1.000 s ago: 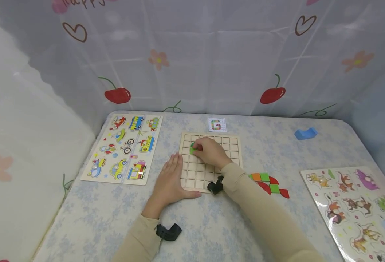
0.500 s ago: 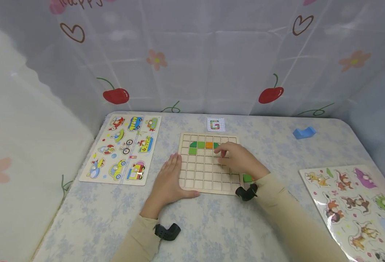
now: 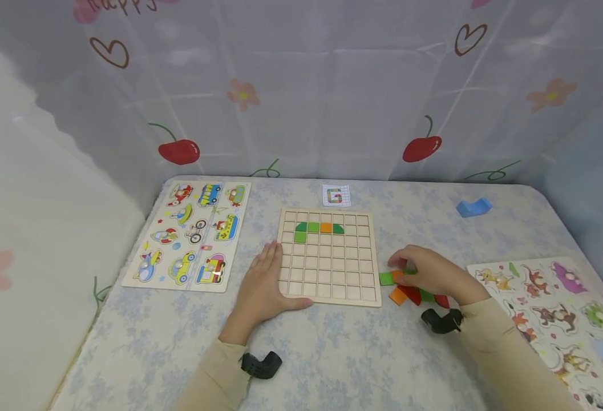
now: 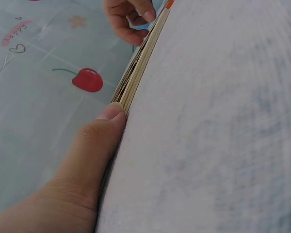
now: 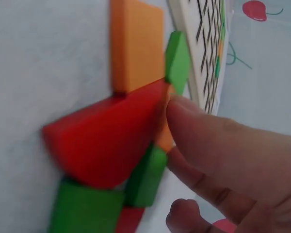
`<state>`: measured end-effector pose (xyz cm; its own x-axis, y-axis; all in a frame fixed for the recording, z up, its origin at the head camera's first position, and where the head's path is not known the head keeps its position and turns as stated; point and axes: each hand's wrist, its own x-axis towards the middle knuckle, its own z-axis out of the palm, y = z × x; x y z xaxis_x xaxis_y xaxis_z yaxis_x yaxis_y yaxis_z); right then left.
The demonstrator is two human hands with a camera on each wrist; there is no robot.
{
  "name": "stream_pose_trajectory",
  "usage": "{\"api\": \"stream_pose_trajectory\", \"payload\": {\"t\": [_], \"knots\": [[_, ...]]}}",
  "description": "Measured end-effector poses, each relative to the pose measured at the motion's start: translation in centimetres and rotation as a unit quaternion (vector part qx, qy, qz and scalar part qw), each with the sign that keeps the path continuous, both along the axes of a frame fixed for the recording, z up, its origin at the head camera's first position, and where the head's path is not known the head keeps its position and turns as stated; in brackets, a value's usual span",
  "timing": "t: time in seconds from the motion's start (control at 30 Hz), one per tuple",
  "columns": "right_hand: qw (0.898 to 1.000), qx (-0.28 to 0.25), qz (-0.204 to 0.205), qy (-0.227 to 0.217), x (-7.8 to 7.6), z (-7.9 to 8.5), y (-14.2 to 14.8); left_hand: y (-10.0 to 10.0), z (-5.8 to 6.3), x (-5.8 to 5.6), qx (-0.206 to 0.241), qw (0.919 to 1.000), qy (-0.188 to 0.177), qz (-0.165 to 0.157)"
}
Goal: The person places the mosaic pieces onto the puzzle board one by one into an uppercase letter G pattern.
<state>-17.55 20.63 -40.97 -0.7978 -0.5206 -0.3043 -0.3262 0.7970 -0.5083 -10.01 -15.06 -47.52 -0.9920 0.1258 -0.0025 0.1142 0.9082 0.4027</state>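
Observation:
In the head view a wooden grid board (image 3: 327,274) carries several tiles near its top: a light green square (image 3: 313,227), an orange square (image 3: 326,228), dark green rounded pieces at both ends of the row, and another green square below the left end. My left hand (image 3: 262,282) rests with straight fingers along the board's left edge and its thumb at the lower edge. Beside the board's right edge, my right hand (image 3: 427,271) reaches over loose tiles. Its thumb tip is right at an orange tile (image 5: 166,128), beside a green tile (image 5: 178,56) and a red rounded tile (image 5: 106,136).
Above the board lies a small pattern card (image 3: 336,196). A vehicle puzzle (image 3: 231,251) is at the left, an animal puzzle (image 3: 532,319) at the right. A blue block (image 3: 473,208) sits at the back right. A patterned curtain (image 3: 301,85) hangs behind the table.
My right hand has moved from the board's upper left, across its right side, to the loose tiles. A top row of tiles now shows uncovered. The left hand has stayed put.

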Motion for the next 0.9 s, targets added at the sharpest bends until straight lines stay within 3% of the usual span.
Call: {"api": "stream_pose_trajectory", "payload": {"t": [0.53,0.9], "knots": [[0.998,-0.058,-0.022,-0.003,0.0,-1.1,1.1,-0.1,0.1,0.1,0.002,1.0,-0.002,0.003],[0.991,-0.109,-0.07,0.016,-1.5,-0.8,-0.3,-0.2,0.2,-0.1,-0.002,0.9999,-0.008,-0.008]]}}
